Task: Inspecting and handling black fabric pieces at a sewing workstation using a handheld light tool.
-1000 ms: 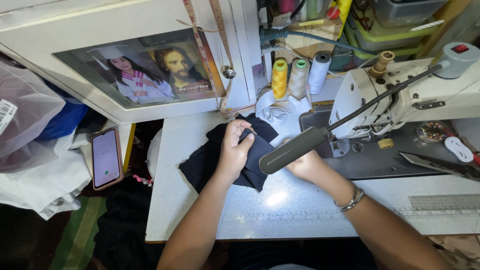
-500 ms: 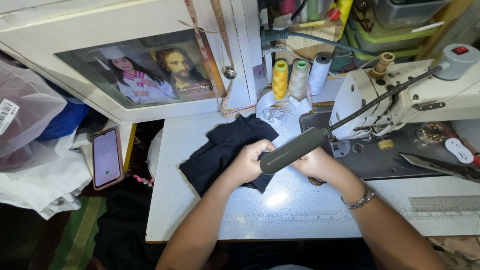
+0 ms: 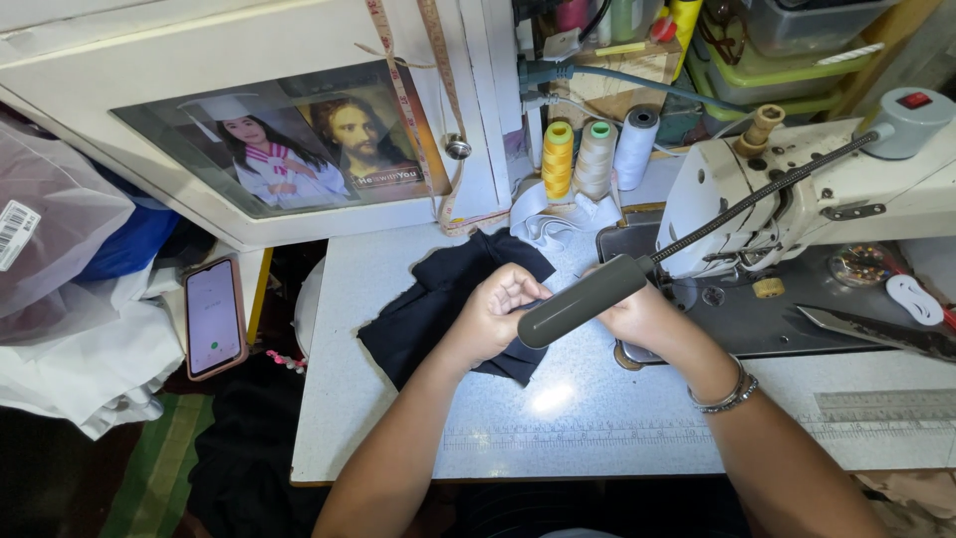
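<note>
Both hands now bunched on black cloth (image 3: 438,314), L of sewing machine (image 3: 797,199).
1 s ago L hand (image 3: 495,321) lay flat on cloth; now clenched, pinching its edge. R hand (image 3: 642,317) has come in beside it, under lamp head (image 3: 583,301); grip hidden, can't tell. Cloth more gathered, on bench (image 3: 597,418) in front of thread cones (image 3: 593,157).

Right hand (image 3: 642,317) partly behind lamp head (image 3: 583,300)
</note>
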